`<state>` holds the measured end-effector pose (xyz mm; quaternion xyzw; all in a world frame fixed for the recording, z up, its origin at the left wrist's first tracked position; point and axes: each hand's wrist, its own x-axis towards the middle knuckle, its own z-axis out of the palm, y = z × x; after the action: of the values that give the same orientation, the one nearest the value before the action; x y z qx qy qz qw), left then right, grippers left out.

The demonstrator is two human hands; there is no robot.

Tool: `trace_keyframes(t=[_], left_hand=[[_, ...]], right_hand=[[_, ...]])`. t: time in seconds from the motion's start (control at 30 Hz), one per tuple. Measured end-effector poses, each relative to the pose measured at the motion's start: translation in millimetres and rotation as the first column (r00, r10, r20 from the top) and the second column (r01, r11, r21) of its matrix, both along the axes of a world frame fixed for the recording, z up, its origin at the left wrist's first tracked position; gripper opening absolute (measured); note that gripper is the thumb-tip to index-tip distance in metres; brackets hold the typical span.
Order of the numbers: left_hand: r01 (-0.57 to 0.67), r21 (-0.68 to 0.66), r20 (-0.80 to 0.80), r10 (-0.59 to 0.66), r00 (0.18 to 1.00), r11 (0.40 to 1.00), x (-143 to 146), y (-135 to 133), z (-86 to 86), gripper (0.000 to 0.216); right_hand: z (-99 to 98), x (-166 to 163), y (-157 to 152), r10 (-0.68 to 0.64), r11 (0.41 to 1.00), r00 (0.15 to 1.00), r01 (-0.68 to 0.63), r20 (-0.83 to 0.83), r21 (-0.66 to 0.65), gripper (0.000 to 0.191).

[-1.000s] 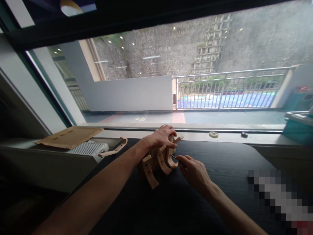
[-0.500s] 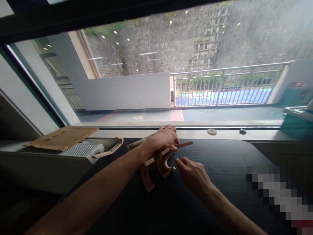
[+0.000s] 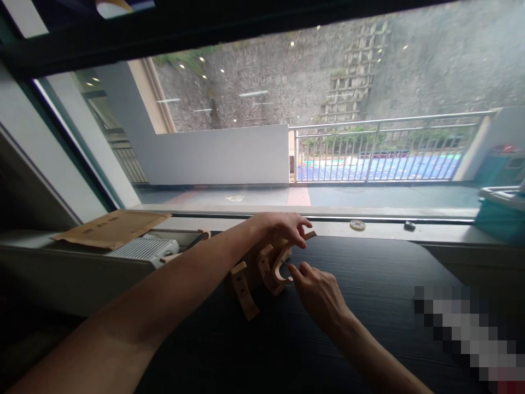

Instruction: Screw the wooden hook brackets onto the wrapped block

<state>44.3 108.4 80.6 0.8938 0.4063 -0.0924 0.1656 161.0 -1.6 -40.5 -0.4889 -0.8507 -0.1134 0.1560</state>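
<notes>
Curved wooden pieces with drilled holes stand together on the black table. My left hand [image 3: 289, 227] reaches over their far side, fingers apart and bent downward, close to a narrow wooden strip [image 3: 310, 236]. I cannot tell whether its fingertips touch the wood. Below it, my right hand [image 3: 315, 282] is closed, pinching a thin dark tool [image 3: 285, 263] whose tip points into a hook-shaped wooden piece [image 3: 279, 272]. Just left of that stands a holed wooden bracket [image 3: 266, 265]. Another curved wooden bracket [image 3: 245, 293] is nearer me, under my left forearm.
A brown paper envelope [image 3: 112, 227] and a white ribbed box [image 3: 141, 250] lie at the left. On the window sill are a roll of tape [image 3: 357, 225] and a small dark object [image 3: 409, 225]. A teal bin [image 3: 500, 213] stands far right. The black table [image 3: 369, 273] has a rounded far corner.
My left hand has shifted right and its fingers have spread. Its forearm now covers more of the wooden piece at the left. My right hand stays almost in place, with the view slightly shifted.
</notes>
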Motion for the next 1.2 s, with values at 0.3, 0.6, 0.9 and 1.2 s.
trace_keyframes(t=[0.3, 0.6, 0.9, 1.2], left_hand=[[-0.100, 0.297, 0.111, 0.070, 0.991, 0.950, -40, -18, -16.0, 0.026], [-0.075, 0.219, 0.309, 0.004, 0.951, 0.973, -45, -33, -24.1, 0.023], [-0.077, 0.167, 0.319, 0.020, 0.948, 0.983, -51, -37, -25.4, 0.019], [-0.049, 0.201, 0.318, -0.018, 0.948, 0.978, -49, -36, -26.5, 0.020]], right_hand=[[-5.6, 0, 5, -0.028, 0.999, 0.994, 0.024, -0.105, -0.045, 0.026], [-7.8, 7, -8, -0.055, 0.989, 0.972, 0.022, -0.227, -0.145, 0.028], [-23.9, 1, -9, -0.091, 0.963, 0.825, -0.069, -0.558, -0.260, 0.031], [-19.2, 4, 4, -0.271, 0.865, 0.620, -0.178, -0.736, -0.469, 0.028]])
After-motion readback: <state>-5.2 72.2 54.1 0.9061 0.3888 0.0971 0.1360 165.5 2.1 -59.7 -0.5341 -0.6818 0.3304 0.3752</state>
